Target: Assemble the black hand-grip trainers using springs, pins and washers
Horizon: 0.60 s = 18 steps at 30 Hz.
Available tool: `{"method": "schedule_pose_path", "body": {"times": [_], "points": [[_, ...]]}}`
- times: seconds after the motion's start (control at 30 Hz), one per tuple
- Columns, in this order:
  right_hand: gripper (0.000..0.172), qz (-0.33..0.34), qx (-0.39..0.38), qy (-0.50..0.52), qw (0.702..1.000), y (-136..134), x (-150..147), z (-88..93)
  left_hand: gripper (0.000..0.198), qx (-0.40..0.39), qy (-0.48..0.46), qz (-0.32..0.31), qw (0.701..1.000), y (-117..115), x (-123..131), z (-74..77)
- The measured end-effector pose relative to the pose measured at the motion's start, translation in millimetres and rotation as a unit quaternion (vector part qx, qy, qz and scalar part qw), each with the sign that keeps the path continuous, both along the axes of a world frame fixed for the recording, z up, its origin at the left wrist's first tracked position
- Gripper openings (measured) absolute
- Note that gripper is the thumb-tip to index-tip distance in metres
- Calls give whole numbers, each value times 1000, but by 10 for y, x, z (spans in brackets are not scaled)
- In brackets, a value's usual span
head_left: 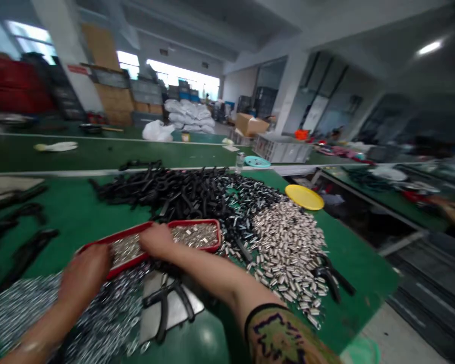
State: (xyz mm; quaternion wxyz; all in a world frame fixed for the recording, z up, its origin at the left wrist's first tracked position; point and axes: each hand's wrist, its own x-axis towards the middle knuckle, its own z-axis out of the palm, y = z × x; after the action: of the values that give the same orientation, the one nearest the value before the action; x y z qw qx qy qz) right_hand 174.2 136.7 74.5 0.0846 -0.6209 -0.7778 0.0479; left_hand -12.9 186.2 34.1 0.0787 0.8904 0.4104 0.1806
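Note:
My left hand [86, 270], smeared by motion, is closed on the left end of a long red tray [127, 265] of small metal pieces. At the tray's other end, my right hand [157, 241] is closed over the rim, its fingertips partly hidden. A second red tray [219, 232] of small shiny pieces adjoins on the right. Below my right forearm, a black-handled tool like pliers [163, 308] lies on a metal plate [147, 323]. Loose silvery metal parts [106, 318] spread beneath and beside my left hand.
Black handles [182, 189] are heaped behind the trays. Silvery cylindrical pieces [288, 242] form a pile on the right, near a yellow lid [304, 197]. More black tools [26, 253] lie at left. A clear bottle [239, 163] and a grey crate [282, 147] stand farther back.

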Motion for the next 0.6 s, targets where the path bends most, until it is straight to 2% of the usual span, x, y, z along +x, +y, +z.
{"method": "schedule_pose_path", "body": {"times": [0.03, 0.13, 0.17, 0.23, 0.33, 0.43, 0.6], "points": [[19, -7, 2, 11, 1000, -24, -14, -16, 33, 43, 0, 46, 998, -142, -59, 55], [21, -17, 16, 61, 998, 83, -23, -216, 36, 48, -3, 34, 998, -596, -56, 102], [21, -16, 20, 78, 997, 144, -22, -302, 32, 37, 12, 33, 999, -750, -13, 68], [19, -14, 27, 104, 994, 232, -14, -437, 25, -2, 29, -32, 999, -1057, 93, -38], [15, -21, 39, 127, 991, 247, 16, -512, 23, -23, 17, -76, 997, -1407, 240, -193], [11, -35, 52, 144, 988, 210, 34, -526, 24, 5, 23, -49, 999, -1496, 330, -295], [6, -37, 77, 202, 976, 208, 20, -535, 23, 13, 10, -27, 1000, -1404, 334, -397]]}}
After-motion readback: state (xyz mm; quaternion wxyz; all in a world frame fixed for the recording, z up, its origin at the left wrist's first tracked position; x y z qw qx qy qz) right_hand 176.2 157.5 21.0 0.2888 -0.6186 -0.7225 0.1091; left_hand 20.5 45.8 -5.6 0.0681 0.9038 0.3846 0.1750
